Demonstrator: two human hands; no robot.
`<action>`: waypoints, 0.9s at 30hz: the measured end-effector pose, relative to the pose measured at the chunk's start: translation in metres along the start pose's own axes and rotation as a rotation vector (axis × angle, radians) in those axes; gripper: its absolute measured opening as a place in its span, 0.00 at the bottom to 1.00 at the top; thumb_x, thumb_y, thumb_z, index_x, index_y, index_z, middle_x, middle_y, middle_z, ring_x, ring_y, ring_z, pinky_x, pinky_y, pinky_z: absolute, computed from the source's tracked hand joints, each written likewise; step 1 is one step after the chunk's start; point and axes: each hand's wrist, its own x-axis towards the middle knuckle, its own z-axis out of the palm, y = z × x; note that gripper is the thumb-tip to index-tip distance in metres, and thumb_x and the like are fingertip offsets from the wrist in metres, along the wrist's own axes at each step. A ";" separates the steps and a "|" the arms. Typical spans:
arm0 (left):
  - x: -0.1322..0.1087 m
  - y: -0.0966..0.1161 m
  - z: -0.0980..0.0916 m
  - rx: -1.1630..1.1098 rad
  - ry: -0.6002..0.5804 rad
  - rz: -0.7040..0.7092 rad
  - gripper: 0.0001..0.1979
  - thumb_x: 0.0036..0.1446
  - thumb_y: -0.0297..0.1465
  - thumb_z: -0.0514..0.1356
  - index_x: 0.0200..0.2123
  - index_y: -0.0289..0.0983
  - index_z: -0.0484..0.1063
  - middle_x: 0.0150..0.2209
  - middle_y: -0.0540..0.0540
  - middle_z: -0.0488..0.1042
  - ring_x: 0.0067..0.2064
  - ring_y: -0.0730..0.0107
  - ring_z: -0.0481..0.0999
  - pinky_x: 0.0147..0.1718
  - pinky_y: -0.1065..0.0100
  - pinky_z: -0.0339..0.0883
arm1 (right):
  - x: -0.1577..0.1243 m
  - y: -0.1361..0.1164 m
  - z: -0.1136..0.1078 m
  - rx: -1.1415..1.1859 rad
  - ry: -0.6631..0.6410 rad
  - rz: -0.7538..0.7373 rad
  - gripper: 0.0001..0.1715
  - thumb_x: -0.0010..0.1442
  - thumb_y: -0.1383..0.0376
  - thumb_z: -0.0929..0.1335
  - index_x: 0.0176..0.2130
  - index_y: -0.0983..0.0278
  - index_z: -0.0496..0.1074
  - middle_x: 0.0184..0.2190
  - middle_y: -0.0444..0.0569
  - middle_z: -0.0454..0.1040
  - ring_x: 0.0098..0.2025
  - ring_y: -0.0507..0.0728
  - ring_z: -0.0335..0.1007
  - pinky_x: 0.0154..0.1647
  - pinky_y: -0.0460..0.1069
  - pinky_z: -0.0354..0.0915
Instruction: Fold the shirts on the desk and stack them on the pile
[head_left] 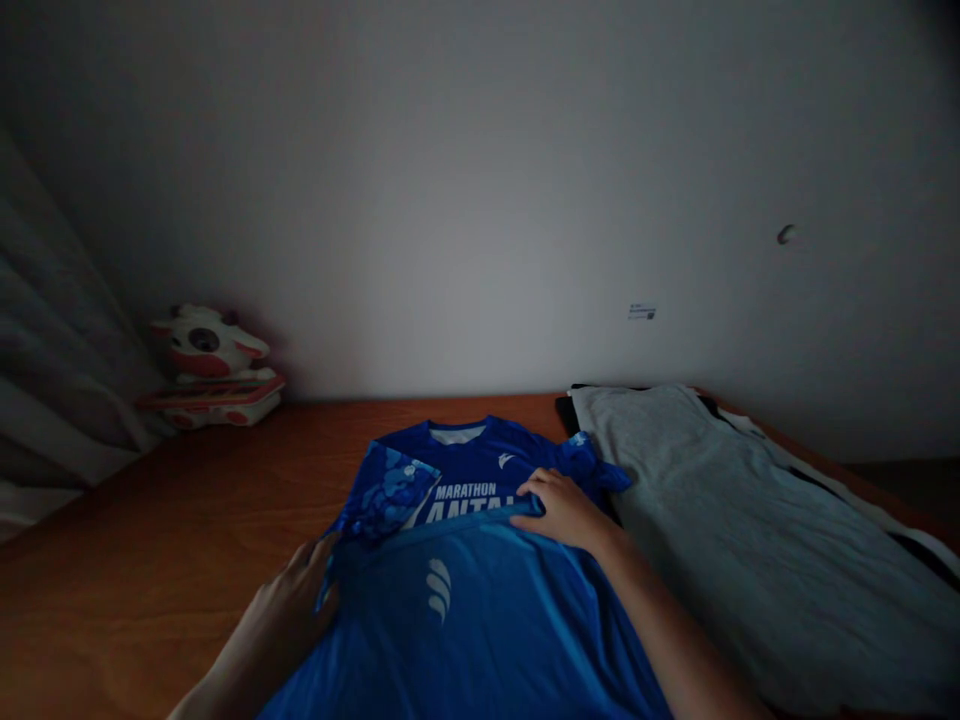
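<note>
Blue shirt (487, 600) between left fingers (306, 560) and right fingers (541, 478), both nearly closed, pinching edges.

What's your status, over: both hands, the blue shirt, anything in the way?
Left hand, right hand: both gripping blue shirt. Fold partly covers lettering. Grey cloth alongside at right, not covering shirt.

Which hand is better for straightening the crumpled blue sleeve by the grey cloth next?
Probably the right hand: it's at the blue shirt on that side, close to the sleeve. The left hand is farther off, at the shirt's opposite side.
</note>
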 end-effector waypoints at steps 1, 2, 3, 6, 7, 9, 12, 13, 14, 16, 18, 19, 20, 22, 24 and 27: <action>0.001 -0.004 -0.002 -0.015 -0.025 0.002 0.28 0.58 0.30 0.48 0.61 0.33 0.67 0.56 0.36 0.77 0.53 0.55 0.80 0.53 0.56 0.71 | -0.003 -0.002 -0.003 0.000 -0.036 -0.005 0.18 0.58 0.56 0.75 0.45 0.62 0.79 0.46 0.52 0.77 0.51 0.63 0.72 0.54 0.54 0.65; 0.002 -0.007 -0.006 -0.037 -0.040 0.015 0.27 0.56 0.29 0.49 0.59 0.36 0.70 0.54 0.39 0.79 0.52 0.56 0.81 0.52 0.58 0.71 | -0.006 -0.003 -0.006 0.002 -0.059 -0.008 0.14 0.58 0.59 0.75 0.43 0.62 0.79 0.46 0.52 0.77 0.51 0.62 0.72 0.54 0.54 0.65; 0.001 -0.008 -0.011 -0.067 -0.042 0.040 0.26 0.54 0.29 0.50 0.56 0.39 0.73 0.52 0.42 0.80 0.51 0.57 0.81 0.51 0.60 0.71 | -0.008 -0.004 -0.009 0.012 -0.072 -0.008 0.09 0.58 0.62 0.74 0.40 0.62 0.79 0.45 0.52 0.77 0.50 0.62 0.73 0.53 0.53 0.64; -0.010 -0.004 -0.036 -0.197 -0.040 0.141 0.21 0.52 0.30 0.53 0.48 0.44 0.77 0.45 0.48 0.83 0.45 0.61 0.82 0.46 0.66 0.71 | -0.015 -0.006 -0.023 0.135 -0.114 0.027 0.03 0.59 0.65 0.72 0.34 0.63 0.78 0.39 0.50 0.79 0.44 0.59 0.75 0.47 0.50 0.66; -0.014 -0.001 -0.046 -0.244 -0.068 0.169 0.19 0.52 0.31 0.54 0.46 0.45 0.78 0.42 0.50 0.83 0.42 0.62 0.81 0.44 0.67 0.70 | -0.017 -0.007 -0.029 0.202 -0.141 0.047 0.03 0.58 0.65 0.72 0.34 0.63 0.78 0.36 0.49 0.79 0.41 0.58 0.76 0.43 0.49 0.66; -0.021 0.005 -0.063 -0.336 -0.164 0.216 0.15 0.56 0.34 0.55 0.43 0.45 0.78 0.37 0.51 0.82 0.37 0.65 0.80 0.38 0.69 0.69 | -0.021 -0.008 -0.045 0.327 -0.224 0.088 0.06 0.57 0.63 0.72 0.36 0.64 0.77 0.32 0.47 0.80 0.35 0.56 0.75 0.36 0.47 0.65; -0.015 0.010 -0.069 -0.435 -0.219 0.230 0.19 0.64 0.44 0.50 0.36 0.43 0.78 0.33 0.51 0.81 0.34 0.66 0.78 0.35 0.69 0.68 | -0.024 -0.013 -0.066 0.395 -0.439 0.163 0.15 0.54 0.57 0.75 0.38 0.64 0.78 0.31 0.47 0.80 0.32 0.55 0.75 0.29 0.45 0.63; -0.008 0.011 -0.065 -0.444 -0.167 0.205 0.21 0.65 0.45 0.48 0.35 0.42 0.77 0.33 0.50 0.81 0.35 0.65 0.78 0.35 0.68 0.68 | -0.023 -0.017 -0.070 0.383 -0.495 0.191 0.17 0.54 0.55 0.75 0.38 0.64 0.78 0.31 0.48 0.81 0.32 0.55 0.75 0.29 0.45 0.63; 0.002 0.011 -0.059 -0.438 -0.082 0.177 0.21 0.65 0.45 0.47 0.36 0.42 0.77 0.35 0.48 0.81 0.37 0.63 0.79 0.38 0.67 0.69 | -0.020 -0.021 -0.072 0.354 -0.507 0.212 0.18 0.54 0.53 0.75 0.38 0.64 0.78 0.32 0.49 0.81 0.32 0.56 0.76 0.29 0.45 0.63; 0.024 0.010 -0.040 -0.389 0.128 0.138 0.20 0.65 0.43 0.47 0.42 0.41 0.76 0.43 0.44 0.81 0.45 0.59 0.79 0.47 0.61 0.70 | -0.012 -0.034 -0.066 0.278 -0.396 0.206 0.17 0.57 0.53 0.73 0.37 0.64 0.79 0.33 0.50 0.82 0.35 0.57 0.77 0.31 0.46 0.64; 0.043 0.009 -0.021 -0.311 0.276 0.123 0.19 0.65 0.38 0.47 0.47 0.39 0.74 0.49 0.40 0.79 0.52 0.55 0.77 0.55 0.55 0.68 | 0.001 -0.049 -0.049 0.215 -0.209 0.145 0.12 0.61 0.57 0.70 0.36 0.63 0.78 0.34 0.49 0.82 0.37 0.57 0.77 0.35 0.47 0.65; 0.050 0.008 -0.012 -0.272 0.319 0.114 0.20 0.65 0.36 0.46 0.49 0.37 0.74 0.51 0.38 0.78 0.53 0.54 0.76 0.57 0.52 0.67 | 0.008 -0.057 -0.037 0.195 -0.132 0.111 0.10 0.62 0.59 0.69 0.36 0.62 0.78 0.34 0.49 0.82 0.37 0.57 0.77 0.37 0.47 0.66; 0.054 0.008 -0.004 -0.240 0.349 0.100 0.20 0.65 0.35 0.46 0.50 0.36 0.73 0.52 0.37 0.78 0.54 0.53 0.76 0.57 0.50 0.66 | 0.015 -0.066 -0.024 0.182 -0.081 0.081 0.09 0.63 0.62 0.68 0.37 0.62 0.78 0.36 0.49 0.82 0.38 0.56 0.77 0.39 0.47 0.66; 0.055 0.007 0.008 -0.206 0.376 0.114 0.21 0.66 0.34 0.45 0.53 0.35 0.72 0.54 0.36 0.77 0.56 0.52 0.75 0.57 0.49 0.67 | 0.030 -0.082 0.004 0.150 0.007 0.049 0.09 0.64 0.66 0.66 0.39 0.61 0.77 0.40 0.50 0.81 0.44 0.57 0.77 0.44 0.48 0.67; 0.052 0.005 0.016 -0.201 0.378 0.196 0.21 0.67 0.33 0.45 0.55 0.35 0.70 0.57 0.36 0.76 0.58 0.54 0.74 0.59 0.50 0.67 | 0.044 -0.098 0.030 0.105 0.079 0.038 0.11 0.65 0.66 0.66 0.44 0.62 0.77 0.45 0.52 0.79 0.50 0.59 0.75 0.51 0.51 0.67; 0.048 0.002 0.022 -0.201 0.336 0.304 0.23 0.65 0.29 0.46 0.60 0.38 0.67 0.61 0.39 0.73 0.61 0.57 0.72 0.60 0.53 0.66 | 0.058 -0.117 0.060 0.061 0.121 -0.034 0.18 0.67 0.64 0.65 0.55 0.63 0.72 0.56 0.56 0.74 0.59 0.63 0.68 0.59 0.56 0.64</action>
